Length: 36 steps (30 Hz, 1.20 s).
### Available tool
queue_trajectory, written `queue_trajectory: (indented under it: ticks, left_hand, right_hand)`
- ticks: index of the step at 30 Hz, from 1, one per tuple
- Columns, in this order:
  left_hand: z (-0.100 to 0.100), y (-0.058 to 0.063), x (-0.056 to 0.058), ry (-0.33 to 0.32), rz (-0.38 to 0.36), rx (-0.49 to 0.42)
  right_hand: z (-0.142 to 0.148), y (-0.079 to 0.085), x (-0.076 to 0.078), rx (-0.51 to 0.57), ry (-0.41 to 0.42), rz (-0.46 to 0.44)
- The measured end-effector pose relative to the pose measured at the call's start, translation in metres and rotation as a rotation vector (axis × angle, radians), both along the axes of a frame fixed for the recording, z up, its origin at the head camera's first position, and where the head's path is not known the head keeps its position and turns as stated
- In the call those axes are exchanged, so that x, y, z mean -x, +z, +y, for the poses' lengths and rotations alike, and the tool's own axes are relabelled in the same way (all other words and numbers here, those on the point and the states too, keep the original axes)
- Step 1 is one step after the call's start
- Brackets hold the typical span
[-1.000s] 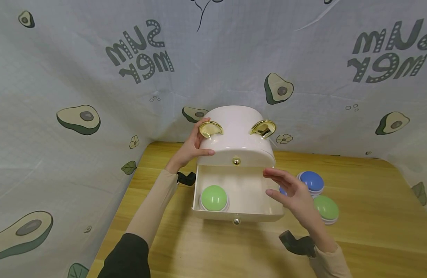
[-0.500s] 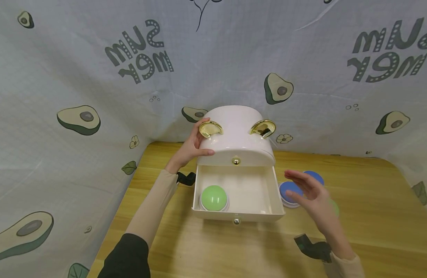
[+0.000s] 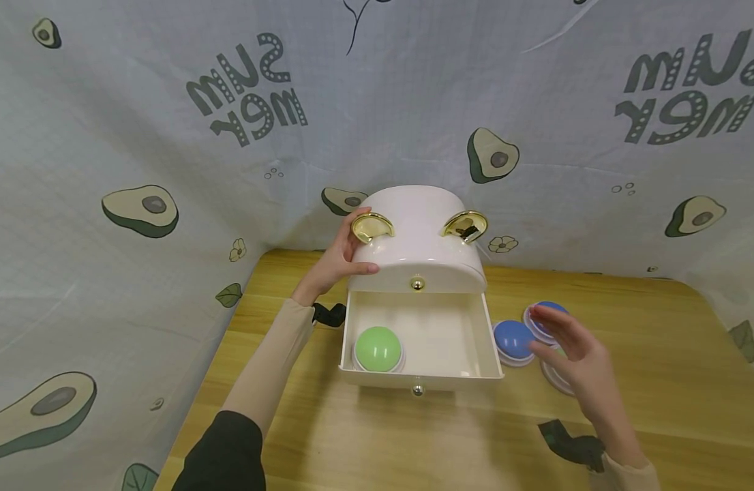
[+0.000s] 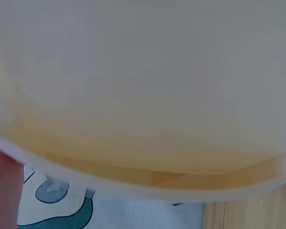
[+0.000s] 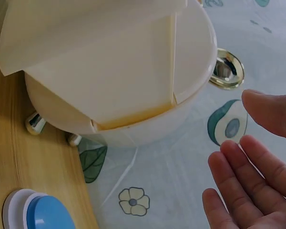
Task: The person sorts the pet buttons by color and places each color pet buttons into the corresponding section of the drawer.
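Observation:
A white rounded drawer box (image 3: 414, 235) with two gold ears stands at the table's back. Its lower drawer (image 3: 438, 341) is pulled out, with a green dome-topped button (image 3: 378, 349) on a white base in the front left corner. My left hand (image 3: 333, 266) grips the box's left side, thumb across the front edge. My right hand (image 3: 579, 358), fingers apart and holding nothing, is over the buttons beside the drawer. A near blue button (image 3: 512, 339) shows there, and a farther blue button (image 3: 553, 307) is partly covered. Behind the hand, a second green button (image 3: 556, 378) is mostly hidden.
The wooden table (image 3: 671, 382) runs up to a pale cloth (image 3: 414, 102) printed with avocados, hanging behind and at the sides. In the right wrist view, short gold feet (image 5: 35, 123) show under the box.
My right hand has moved right, away from the drawer and across the buttons, uncovering the near blue one. My left hand, the box and the green button in the drawer have stayed put.

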State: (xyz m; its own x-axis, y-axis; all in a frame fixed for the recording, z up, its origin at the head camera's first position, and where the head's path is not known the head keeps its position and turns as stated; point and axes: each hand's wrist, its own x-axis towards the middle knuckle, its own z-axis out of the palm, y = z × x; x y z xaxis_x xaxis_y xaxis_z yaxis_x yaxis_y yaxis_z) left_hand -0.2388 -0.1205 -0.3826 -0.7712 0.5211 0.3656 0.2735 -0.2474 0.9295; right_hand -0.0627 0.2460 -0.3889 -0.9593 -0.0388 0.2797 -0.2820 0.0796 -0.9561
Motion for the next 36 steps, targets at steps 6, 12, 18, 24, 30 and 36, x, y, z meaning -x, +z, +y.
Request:
queue_trajectory:
  ticks: [6, 12, 18, 24, 30, 36]
  left_hand:
    - [0.0, 0.002, -0.001, 0.006, -0.01, 0.01]
    - [0.001, 0.003, -0.002, 0.009, -0.011, 0.01]
    - [0.0, 0.002, -0.001, 0.002, -0.002, 0.007]
    - [0.0, 0.002, -0.001, 0.002, -0.001, 0.003]
    - [0.001, 0.002, -0.001, 0.0, -0.006, -0.002]
    - [0.001, 0.002, -0.001, 0.005, -0.012, 0.0]
  right_hand:
    - [0.01, -0.006, -0.003, 0.0, -0.046, -0.029]
    - [0.024, -0.013, -0.008, -0.045, -0.097, -0.053]
    - [0.038, -0.022, -0.012, 0.01, -0.084, -0.031]
    - [0.046, -0.027, -0.015, 0.059, -0.09, -0.047]
    - [0.054, -0.032, -0.017, 0.072, -0.121, -0.079]
    - [0.061, -0.039, -0.019, -0.011, -0.16, -0.143]
